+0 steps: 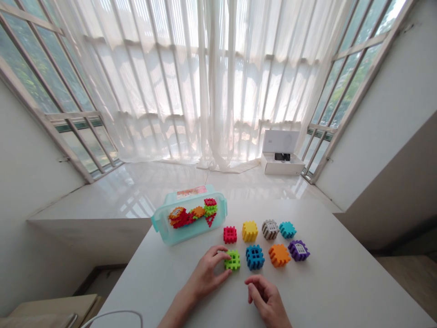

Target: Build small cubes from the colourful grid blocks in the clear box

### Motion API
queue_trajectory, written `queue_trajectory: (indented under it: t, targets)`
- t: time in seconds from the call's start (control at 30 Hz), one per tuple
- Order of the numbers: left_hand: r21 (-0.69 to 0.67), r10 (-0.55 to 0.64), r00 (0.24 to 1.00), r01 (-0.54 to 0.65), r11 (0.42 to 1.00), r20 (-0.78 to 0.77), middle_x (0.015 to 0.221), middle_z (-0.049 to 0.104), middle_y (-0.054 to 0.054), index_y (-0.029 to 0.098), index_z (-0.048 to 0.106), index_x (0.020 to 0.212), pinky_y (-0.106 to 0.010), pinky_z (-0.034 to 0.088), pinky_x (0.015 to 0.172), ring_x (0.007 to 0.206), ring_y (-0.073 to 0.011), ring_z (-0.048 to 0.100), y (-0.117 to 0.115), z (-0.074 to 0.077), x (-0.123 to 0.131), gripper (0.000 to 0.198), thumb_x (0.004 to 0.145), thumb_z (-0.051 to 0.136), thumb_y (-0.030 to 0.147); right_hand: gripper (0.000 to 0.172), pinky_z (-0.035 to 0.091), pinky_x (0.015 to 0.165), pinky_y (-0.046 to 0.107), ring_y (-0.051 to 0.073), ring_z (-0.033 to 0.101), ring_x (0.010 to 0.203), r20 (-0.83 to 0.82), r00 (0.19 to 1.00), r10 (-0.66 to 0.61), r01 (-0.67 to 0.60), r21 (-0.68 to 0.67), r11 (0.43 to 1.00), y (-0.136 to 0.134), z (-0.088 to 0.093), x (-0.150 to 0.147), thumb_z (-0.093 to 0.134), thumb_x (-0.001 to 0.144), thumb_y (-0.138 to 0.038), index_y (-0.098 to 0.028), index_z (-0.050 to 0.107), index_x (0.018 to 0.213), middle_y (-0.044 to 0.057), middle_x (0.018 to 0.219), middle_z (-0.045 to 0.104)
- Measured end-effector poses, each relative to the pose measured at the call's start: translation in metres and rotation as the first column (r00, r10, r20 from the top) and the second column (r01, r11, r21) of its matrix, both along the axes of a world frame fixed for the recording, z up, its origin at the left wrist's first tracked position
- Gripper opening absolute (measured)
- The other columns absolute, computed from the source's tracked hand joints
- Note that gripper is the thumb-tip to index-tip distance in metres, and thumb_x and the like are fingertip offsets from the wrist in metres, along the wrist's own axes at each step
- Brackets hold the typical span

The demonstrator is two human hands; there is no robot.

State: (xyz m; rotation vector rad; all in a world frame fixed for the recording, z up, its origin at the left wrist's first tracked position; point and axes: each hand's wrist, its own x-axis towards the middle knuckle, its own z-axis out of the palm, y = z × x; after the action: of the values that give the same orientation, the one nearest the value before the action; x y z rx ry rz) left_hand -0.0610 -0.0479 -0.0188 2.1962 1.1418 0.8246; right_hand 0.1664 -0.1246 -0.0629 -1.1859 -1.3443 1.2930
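My left hand is at a small stack of lime-green interlocking building blocks with a window pattern on top. Its fingertips and thumb grip the stack's left side. My right hand hovers over the table below a blue stack, its fingers curled and nothing visible in them. In the same front row stand an orange stack and a purple stack. Behind them are a red stack, a yellow stack, a grey stack and a teal stack.
A translucent teal bin at the table's far left holds loose red, orange and green pieces. An opened white box with a dark phone-like object sits on the windowsill. A white cable crosses the near left edge.
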Motion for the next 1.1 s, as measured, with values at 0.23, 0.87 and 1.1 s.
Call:
queue_trajectory:
  t: [0.23, 0.87, 1.1]
  targets:
    - [-0.006, -0.013, 1.000, 0.013, 1.000, -0.010, 0.125, 0.067, -0.009, 0.024, 0.067, 0.101, -0.042, 0.051, 0.103, 0.117, -0.0257, 0.064, 0.001, 0.002, 0.001, 0.023, 0.079, 0.071, 0.018, 0.045, 0.040, 0.058, 0.024, 0.015, 0.055, 0.062, 0.010, 1.000, 0.002, -0.002, 0.001, 1.000, -0.001, 0.000, 0.000, 0.056, 0.094, -0.060, -0.017, 0.067, 0.099, 0.002, 0.066, 0.062]
    - [0.146, 0.230, 0.967, -0.245, 0.959, 0.112, 0.107, 0.072, -0.006, 0.025, 0.064, 0.112, -0.033, 0.059, 0.081, 0.098, -0.0213, 0.069, 0.011, -0.001, -0.016, 0.024, 0.093, 0.058, 0.038, 0.051, 0.040, 0.056, 0.023, 0.014, 0.053, 0.058, 0.048, 0.999, -0.010, 0.009, 0.015, 1.000, 0.000, 0.001, 0.000, 0.054, 0.092, -0.064, -0.015, 0.068, 0.097, 0.002, 0.064, 0.062]
    - [0.354, 0.601, 0.796, -0.583, 0.731, 0.069, 0.126, 0.062, -0.014, 0.019, 0.067, 0.105, -0.048, 0.048, 0.106, 0.121, -0.0310, 0.059, 0.055, 0.018, -0.049, 0.026, 0.092, 0.052, 0.036, 0.055, 0.040, 0.053, 0.023, 0.014, 0.053, 0.056, 0.041, 0.999, -0.023, 0.023, 0.009, 1.000, 0.002, 0.007, -0.002, 0.057, 0.088, -0.069, -0.016, 0.070, 0.094, 0.003, 0.062, 0.063]
